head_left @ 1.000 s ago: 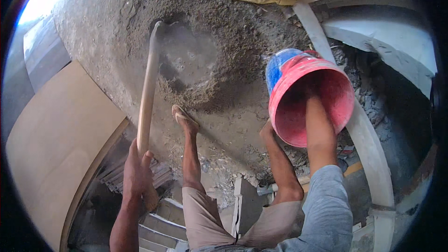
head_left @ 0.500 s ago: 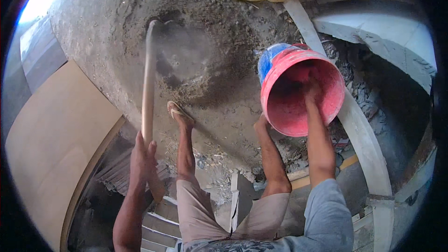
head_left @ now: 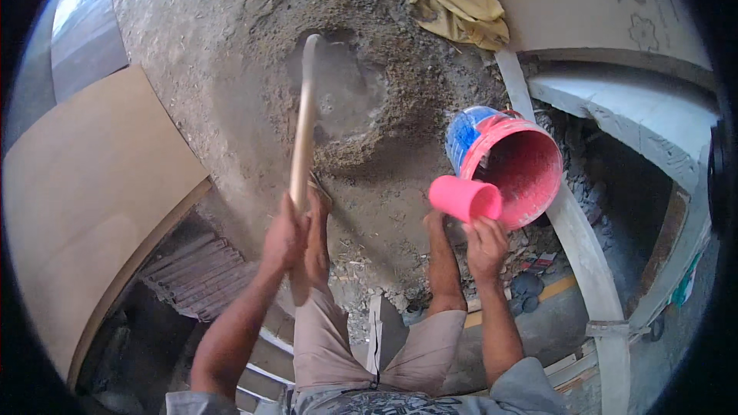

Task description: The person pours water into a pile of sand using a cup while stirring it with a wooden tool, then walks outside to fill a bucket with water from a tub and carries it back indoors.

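So the left hand (head_left: pixel 286 232) is wrapped tight round the bottom end of a wooden handle (head_left: pixel 303 127), which runs almost straight up and away from the body to the wet hollow (head_left: pixel 346 96) in the mortar pile (head_left: pixel 254 46). The right hand (head_left: pixel 486 244) is closed on a small pink cup (head_left: pixel 463 198), mouth turned right, just at the rim of the big pink bucket (head_left: pixel 513 165). The hollow sits up and left of the cup, so the left hand lines up with it and the right has to cross over. The tool head is buried in grey slop, probably a hoe, can't really tell. Both feet are mostly hidden behind hands and cup.
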`<state>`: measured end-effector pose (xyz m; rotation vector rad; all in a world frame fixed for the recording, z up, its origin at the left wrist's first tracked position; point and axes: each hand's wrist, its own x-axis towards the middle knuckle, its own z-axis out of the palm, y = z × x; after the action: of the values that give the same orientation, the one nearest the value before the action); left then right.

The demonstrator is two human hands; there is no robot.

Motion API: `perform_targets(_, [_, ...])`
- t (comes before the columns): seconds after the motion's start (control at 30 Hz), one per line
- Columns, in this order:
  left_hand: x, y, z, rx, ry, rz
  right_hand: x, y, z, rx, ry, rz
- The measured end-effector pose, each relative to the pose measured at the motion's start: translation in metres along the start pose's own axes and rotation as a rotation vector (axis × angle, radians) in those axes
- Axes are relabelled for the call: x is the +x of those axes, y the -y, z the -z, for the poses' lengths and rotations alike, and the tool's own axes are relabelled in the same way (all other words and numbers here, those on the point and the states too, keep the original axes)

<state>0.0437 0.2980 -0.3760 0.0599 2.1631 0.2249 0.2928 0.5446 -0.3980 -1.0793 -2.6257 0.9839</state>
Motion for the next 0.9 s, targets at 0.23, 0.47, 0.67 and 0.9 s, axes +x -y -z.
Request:
perform_targets(0.23, [-0.026, 0.055, -0.086, 0.121, -0.275, -0.404, 0.06, 0.009, -0.149, -0.137, 0.348, 0.182])
perform_targets(0.47, [-0.038, 0.101, -0.165, -0.179, 0.148, -0.018, 0.135, 0.053, -0.246, -0.428, 0.533, 0.347])
perform_targets(0.67, [-0.032, 0.126, -0.19, -0.235, 0.276, -0.014, 0.183, 0.085, -0.278, -0.628, 0.6, 0.384])
perform_targets(0.9, [-0.029, 0.143, -0.212, -0.429, 0.274, 0.005, 0.225, 0.111, -0.278, -0.87, 0.703, 0.436])
